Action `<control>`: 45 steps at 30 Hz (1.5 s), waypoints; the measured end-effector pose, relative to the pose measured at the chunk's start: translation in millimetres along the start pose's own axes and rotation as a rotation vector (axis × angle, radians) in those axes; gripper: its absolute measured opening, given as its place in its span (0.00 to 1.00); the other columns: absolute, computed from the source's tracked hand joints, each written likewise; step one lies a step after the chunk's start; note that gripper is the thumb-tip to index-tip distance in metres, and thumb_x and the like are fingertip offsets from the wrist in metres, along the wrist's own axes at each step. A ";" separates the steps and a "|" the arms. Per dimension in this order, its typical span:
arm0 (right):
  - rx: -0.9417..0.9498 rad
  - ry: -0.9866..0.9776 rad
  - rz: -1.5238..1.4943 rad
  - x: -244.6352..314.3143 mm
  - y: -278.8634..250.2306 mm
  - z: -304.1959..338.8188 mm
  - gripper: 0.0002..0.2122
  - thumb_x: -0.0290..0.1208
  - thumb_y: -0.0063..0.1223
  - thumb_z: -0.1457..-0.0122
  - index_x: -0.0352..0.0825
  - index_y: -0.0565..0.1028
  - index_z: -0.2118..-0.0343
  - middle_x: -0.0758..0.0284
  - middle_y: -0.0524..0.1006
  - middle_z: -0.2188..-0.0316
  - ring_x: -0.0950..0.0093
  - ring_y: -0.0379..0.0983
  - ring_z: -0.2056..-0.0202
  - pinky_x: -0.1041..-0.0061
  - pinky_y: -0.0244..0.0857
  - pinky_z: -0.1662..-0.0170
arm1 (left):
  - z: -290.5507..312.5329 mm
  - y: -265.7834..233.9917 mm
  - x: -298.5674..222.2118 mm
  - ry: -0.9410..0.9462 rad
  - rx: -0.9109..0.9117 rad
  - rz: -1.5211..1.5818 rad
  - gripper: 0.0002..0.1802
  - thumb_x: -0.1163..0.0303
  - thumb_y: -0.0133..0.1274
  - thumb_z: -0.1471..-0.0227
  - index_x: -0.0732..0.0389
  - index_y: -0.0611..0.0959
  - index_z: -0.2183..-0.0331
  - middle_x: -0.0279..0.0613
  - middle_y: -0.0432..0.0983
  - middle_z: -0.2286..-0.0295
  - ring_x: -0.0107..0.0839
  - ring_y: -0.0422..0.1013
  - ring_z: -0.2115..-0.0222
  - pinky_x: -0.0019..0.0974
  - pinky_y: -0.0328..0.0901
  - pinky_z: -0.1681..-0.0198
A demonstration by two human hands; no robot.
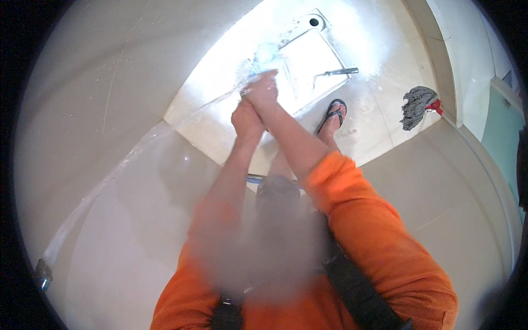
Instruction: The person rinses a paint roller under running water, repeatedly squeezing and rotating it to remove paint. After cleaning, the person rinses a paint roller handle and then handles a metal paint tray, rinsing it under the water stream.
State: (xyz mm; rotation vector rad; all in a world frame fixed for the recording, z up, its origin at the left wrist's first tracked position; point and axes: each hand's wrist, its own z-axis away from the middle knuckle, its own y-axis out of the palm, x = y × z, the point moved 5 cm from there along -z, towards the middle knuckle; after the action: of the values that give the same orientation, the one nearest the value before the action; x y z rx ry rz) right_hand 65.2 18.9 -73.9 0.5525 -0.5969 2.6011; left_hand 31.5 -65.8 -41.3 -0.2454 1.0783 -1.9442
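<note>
Close together over the bright floor, my two hands meet beside a thin stream of water. My right hand is in front, slightly farther out, and touches or overlaps my left hand. Both look closed, with the fingers blurred and partly hidden. Just beyond them is a pale blue-white blur; whether it is splashing water or a cloth, I cannot tell. The stream runs from a metal tap at the lower left and passes close by my hands.
A white squat toilet pan with a dark round hole lies ahead. Across its right edge rests a slim tool with a dark handle. My sandalled foot stands near it. A grey mop head leans at the right wall.
</note>
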 end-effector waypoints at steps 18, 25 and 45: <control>0.453 0.129 -1.418 -30.6 -29.3 -64.4 0.12 0.29 0.63 0.50 0.31 0.76 0.64 0.58 0.76 0.70 0.65 0.75 0.71 0.63 0.74 0.67 | 47.7 3.4 -22.7 -0.426 0.771 1.796 0.21 0.68 0.59 0.52 0.66 0.77 0.57 0.43 0.77 0.71 0.32 0.75 0.75 0.32 0.70 0.73; 0.484 0.232 -1.174 -26.4 -42.9 -89.1 0.14 0.34 0.57 0.41 0.30 0.75 0.58 0.60 0.77 0.67 0.65 0.76 0.66 0.65 0.73 0.62 | 55.5 16.5 -40.3 -0.506 0.914 1.984 0.23 0.64 0.57 0.50 0.67 0.75 0.55 0.43 0.75 0.74 0.32 0.73 0.77 0.31 0.67 0.80; -0.058 -0.006 -0.059 -64.8 -27.6 -108.3 0.41 0.35 0.63 0.52 0.09 0.54 0.44 0.46 0.79 0.63 0.59 0.80 0.58 0.67 0.74 0.55 | 17.8 -1.3 -55.5 -0.185 0.047 0.083 0.16 0.64 0.55 0.49 0.68 0.80 0.65 0.57 0.81 0.69 0.51 0.79 0.66 0.46 0.72 0.60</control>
State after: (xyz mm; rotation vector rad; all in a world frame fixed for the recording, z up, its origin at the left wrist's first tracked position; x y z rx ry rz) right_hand 101.9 74.3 -184.7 0.5512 -0.6458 2.5199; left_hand 73.5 -33.3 -17.1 -0.3416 0.9070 -1.8320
